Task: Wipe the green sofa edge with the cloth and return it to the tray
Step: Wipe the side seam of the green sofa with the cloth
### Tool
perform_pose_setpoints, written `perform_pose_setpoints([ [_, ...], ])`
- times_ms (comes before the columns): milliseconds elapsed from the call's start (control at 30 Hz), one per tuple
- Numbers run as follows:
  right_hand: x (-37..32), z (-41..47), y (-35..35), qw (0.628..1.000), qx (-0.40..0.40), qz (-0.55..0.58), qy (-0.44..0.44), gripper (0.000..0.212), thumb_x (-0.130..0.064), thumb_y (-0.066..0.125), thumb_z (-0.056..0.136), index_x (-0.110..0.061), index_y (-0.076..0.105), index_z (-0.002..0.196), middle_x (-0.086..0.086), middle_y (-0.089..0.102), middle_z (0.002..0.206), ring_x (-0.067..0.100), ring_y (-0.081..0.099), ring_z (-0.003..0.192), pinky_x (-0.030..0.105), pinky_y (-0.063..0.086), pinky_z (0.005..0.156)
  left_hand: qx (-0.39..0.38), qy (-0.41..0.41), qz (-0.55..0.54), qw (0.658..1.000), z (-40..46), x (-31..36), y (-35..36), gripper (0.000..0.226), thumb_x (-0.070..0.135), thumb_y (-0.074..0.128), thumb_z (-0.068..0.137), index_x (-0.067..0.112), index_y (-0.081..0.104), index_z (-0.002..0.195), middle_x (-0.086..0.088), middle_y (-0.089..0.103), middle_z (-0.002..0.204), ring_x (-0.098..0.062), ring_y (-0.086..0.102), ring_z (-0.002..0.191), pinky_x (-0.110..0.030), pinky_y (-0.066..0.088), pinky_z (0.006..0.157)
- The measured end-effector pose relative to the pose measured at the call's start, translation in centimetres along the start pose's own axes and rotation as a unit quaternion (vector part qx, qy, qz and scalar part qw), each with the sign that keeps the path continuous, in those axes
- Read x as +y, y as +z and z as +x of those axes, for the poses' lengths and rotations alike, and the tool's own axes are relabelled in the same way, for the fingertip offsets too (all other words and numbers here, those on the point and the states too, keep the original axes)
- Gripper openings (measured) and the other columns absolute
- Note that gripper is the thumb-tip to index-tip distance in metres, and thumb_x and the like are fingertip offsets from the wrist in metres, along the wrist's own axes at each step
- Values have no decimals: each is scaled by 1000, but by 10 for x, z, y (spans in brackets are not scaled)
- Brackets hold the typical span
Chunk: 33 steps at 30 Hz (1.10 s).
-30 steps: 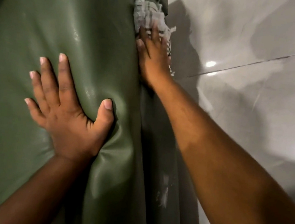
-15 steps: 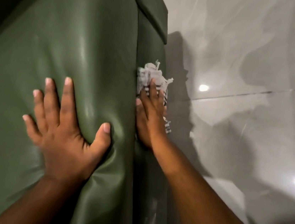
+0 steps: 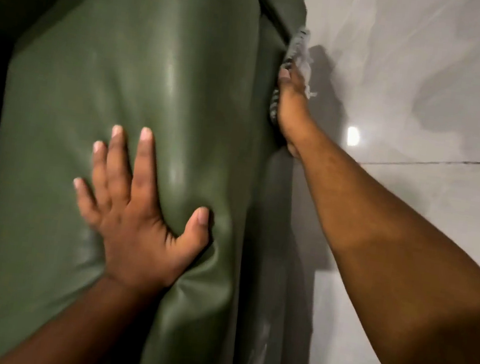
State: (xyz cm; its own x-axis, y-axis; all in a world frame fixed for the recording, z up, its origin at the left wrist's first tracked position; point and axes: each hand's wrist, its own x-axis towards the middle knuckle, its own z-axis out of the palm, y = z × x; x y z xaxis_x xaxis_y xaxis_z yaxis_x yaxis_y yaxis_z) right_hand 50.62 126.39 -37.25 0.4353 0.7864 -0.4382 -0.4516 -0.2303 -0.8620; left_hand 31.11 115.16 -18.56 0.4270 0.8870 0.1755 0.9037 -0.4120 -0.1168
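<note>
The green sofa [image 3: 153, 86] fills the left and middle of the head view, its leather cushion glossy. My left hand [image 3: 137, 217] lies flat on the cushion with fingers spread, pressing a dent into it. My right hand [image 3: 289, 100] reaches far along the sofa's right edge and presses a frayed white-and-grey checked cloth [image 3: 298, 50] against the side panel, just below a seam. Most of the cloth sticks out beyond my fingertips. The tray is not in view.
A glossy grey tiled floor [image 3: 426, 83] runs along the right of the sofa, with a grout line and light reflections. Whitish smudges [image 3: 260, 353] mark the sofa's lower side panel. Dark shadow lies to the far left.
My right hand with the cloth slid nearer along the edge, then back out to the far end by the seam. My left hand stayed pressed on the cushion. The camera view shifted.
</note>
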Motion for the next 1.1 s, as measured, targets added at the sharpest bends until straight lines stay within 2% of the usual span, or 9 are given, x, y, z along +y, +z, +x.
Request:
perform_pose_setpoints([
  [167, 76, -127, -8, 994, -35, 63, 83, 70, -53, 33, 86, -27, 23, 150, -5, 39, 148, 13, 35, 138, 44, 16, 124, -26, -28, 24, 999, -2, 7, -6, 103, 77, 32, 73, 22, 19, 159, -12, 18, 169, -35, 13, 157, -65, 7, 122],
  [233, 107, -187, -11, 993, -71, 38, 86, 70, -58, 31, 90, -28, 15, 151, -12, 31, 149, 6, 24, 143, 41, 7, 124, -44, -35, 26, 998, -3, 10, -12, 102, 77, 31, 73, 25, 15, 160, -8, 13, 170, -33, 9, 158, -65, 6, 122],
  [367, 155, -277, -15, 986, -44, 108, 121, 53, -25, 33, 105, -20, 11, 153, 1, 24, 156, 20, 11, 151, 46, 10, 125, -113, -31, -11, 993, -13, 5, -34, 98, 85, 32, 78, 37, 5, 159, -3, 1, 172, -30, -1, 159, -63, 2, 124],
  [533, 194, -387, -16, 970, -36, 131, 200, 52, -31, 35, 103, -22, 18, 152, 5, 23, 161, 9, 34, 140, 28, 20, 119, -172, -33, -15, 984, -156, -35, -80, 97, 86, 35, 77, 41, 4, 158, 1, 1, 172, -25, -3, 159, -60, 4, 125],
  [667, 218, -477, 0, 959, 1, 123, 256, 58, -50, 40, 96, -29, 23, 148, 2, 30, 142, 24, 32, 136, 52, 15, 122, -85, -76, -45, 992, -182, -33, -71, 95, 76, 33, 80, 29, 11, 160, -8, 9, 171, -36, 6, 158, -64, 12, 124],
  [733, 225, -503, 12, 971, 6, 82, 227, 58, -39, 35, 101, -40, 4, 151, 3, 13, 161, 31, 8, 150, 56, 5, 123, -61, -64, -49, 995, -181, -33, -66, 93, 75, 32, 82, 26, 13, 160, -10, 11, 171, -37, 9, 157, -65, 14, 123],
  [833, 206, -502, 22, 997, -2, 21, 69, 52, -33, 39, 100, -61, 8, 132, -22, -12, 155, 10, -16, 148, 44, -11, 123, -37, -60, -51, 996, -188, -37, -60, 92, 74, 32, 83, 26, 16, 159, -9, 13, 171, -37, 11, 157, -64, 14, 122],
  [967, 182, -441, 21, 992, -8, -59, -114, 53, -25, 40, 97, -50, 16, 137, -3, -4, 160, 27, -9, 152, 46, -9, 121, -15, -62, -59, 996, -187, -35, -55, 92, 73, 32, 81, 27, 18, 159, -7, 15, 170, -36, 11, 157, -64, 12, 121],
  [1100, 167, -353, 17, 990, -8, -59, -130, 51, -25, 40, 96, -27, 19, 142, 18, 10, 162, 39, 2, 151, 51, -1, 122, -2, -69, -61, 996, -187, -36, -50, 94, 74, 34, 79, 26, 20, 159, -8, 17, 170, -36, 12, 157, -62, 11, 121],
])
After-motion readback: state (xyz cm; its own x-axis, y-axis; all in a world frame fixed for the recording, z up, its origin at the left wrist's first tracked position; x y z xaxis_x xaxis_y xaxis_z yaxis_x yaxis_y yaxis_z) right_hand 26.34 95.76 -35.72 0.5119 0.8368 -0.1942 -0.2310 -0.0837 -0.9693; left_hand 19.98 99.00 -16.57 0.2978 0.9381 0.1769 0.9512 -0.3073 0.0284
